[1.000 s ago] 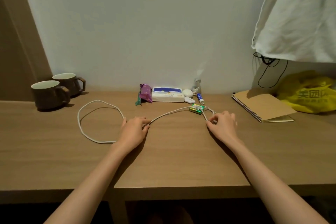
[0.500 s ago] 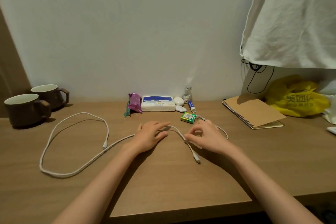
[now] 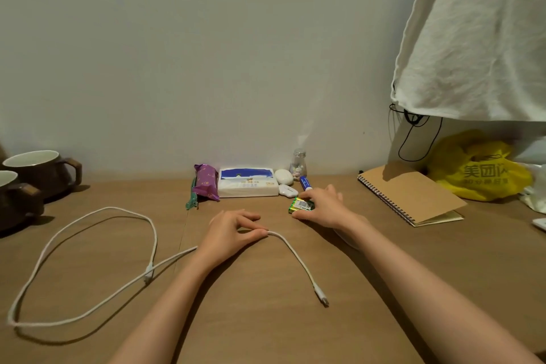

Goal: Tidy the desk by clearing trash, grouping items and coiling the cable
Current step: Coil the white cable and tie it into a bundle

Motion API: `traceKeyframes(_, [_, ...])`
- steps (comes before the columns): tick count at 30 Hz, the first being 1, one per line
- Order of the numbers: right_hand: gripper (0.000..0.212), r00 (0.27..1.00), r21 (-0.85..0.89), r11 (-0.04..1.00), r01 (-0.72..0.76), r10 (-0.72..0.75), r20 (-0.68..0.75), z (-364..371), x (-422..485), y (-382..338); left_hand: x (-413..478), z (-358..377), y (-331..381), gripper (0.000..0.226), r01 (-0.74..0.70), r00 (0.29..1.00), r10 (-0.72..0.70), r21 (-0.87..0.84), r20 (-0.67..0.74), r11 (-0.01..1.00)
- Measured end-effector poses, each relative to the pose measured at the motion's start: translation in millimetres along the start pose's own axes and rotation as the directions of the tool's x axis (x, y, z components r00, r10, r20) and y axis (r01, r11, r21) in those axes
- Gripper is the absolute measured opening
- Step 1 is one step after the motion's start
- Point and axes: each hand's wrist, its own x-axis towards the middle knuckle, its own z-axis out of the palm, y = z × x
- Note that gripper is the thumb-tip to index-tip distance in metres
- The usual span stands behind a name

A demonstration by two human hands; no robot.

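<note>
Two hands are seen on the wooden surface (image 3: pixel 266 319) near the middle of the frame. The white cable (image 3: pixel 295 254) is pinched between the thumb and curled fingers of the left hand (image 3: pixel 233 233). From that pinch one stretch is laid down toward the lower right, where its plug end is left free on the surface. The other stretch is run out under the left wrist into a wide, loose loop at the lower left, and its second plug is found inside that loop.

The green battery pack (image 3: pixel 300 204) is gripped by the right hand (image 3: pixel 322 207), with the thumb set on its near side and the fingers curled over its far side. The pack is still resting on the surface, just right of centre.

Along the wall behind the hands, a purple wrapper (image 3: pixel 205 182), a tissue pack (image 3: pixel 247 183), a white oval case (image 3: pixel 284 177), a small glass bottle (image 3: pixel 299 161) and a blue-capped stick (image 3: pixel 305 183) are grouped close together. Two brown mugs (image 3: pixel 41 171) are stood at the left edge. A spiral notebook (image 3: pixel 410 195) and a yellow bag (image 3: pixel 478 171) are placed at the right, under a hanging white cloth (image 3: pixel 478 38).
</note>
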Motion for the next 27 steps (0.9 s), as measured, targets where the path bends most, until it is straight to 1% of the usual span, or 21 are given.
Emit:
traceKeyframes(2, [0.061,0.999,-0.011,0.999,0.034,-0.034,0.000,-0.5,1.7,0.0,3.2,1.7,-2.0,0.005,-0.014,0.999,0.014,-0.001,-0.033,1.000])
traceKeyframes(4, [0.056,0.997,-0.013,0.997,0.074,-0.074,0.001,-0.8,0.5,1.3,7.0,5.0,-0.8,0.018,-0.019,0.995,0.020,0.010,-0.097,1.000])
traceKeyframes(5, [0.053,0.996,0.002,0.996,0.087,-0.087,-0.011,-1.9,-0.8,1.9,9.3,6.7,1.2,0.026,-0.016,0.992,0.022,0.048,-0.122,0.999])
traceKeyframes(8, [0.050,0.989,0.095,0.991,0.097,-0.085,-0.125,-12.9,-3.1,7.2,16.1,12.3,7.0,0.051,-0.029,0.976,0.087,0.281,-0.197,0.959])
traceKeyframes(9, [0.049,0.983,0.117,0.989,0.090,-0.069,-0.172,-18.9,-3.6,9.7,17.9,14.1,9.6,0.052,-0.032,0.968,0.111,0.329,-0.223,0.944])
traceKeyframes(11, [0.046,0.977,0.150,0.988,0.041,-0.008,-0.213,-29.7,-2.7,19.0,21.7,18.3,15.2,0.041,-0.052,0.956,0.145,0.337,-0.256,0.940])
traceKeyframes(13, [0.043,0.984,0.174,0.985,-0.017,0.047,-0.172,-33.4,0.9,31.9,24.7,23.1,22.6,0.032,-0.080,0.949,0.173,0.332,-0.262,0.940])
traceKeyframes(17, [0.052,0.994,0.129,0.988,-0.080,0.088,-0.058,-22.3,18.6,56.6,30.9,27.4,22.5,0.034,-0.083,0.965,0.161,0.339,-0.206,0.937])
traceKeyframes(19, [0.055,0.994,0.148,0.984,-0.099,0.103,-0.023,-17.1,25.2,61.9,32.3,27.9,19.7,0.034,-0.073,0.971,0.142,0.328,-0.193,0.942])
traceKeyframes(24, [0.052,0.997,0.167,0.983,-0.080,0.081,0.001,-13.6,40.9,69.5,33.7,29.1,18.7,0.036,-0.051,0.979,0.111,0.320,-0.171,0.946])
traceKeyframes(27, [0.053,0.998,0.180,0.983,-0.046,0.038,0.049,-11.9,48.7,72.7,34.1,29.3,17.2,0.037,-0.041,0.985,0.091,0.307,-0.148,0.951])
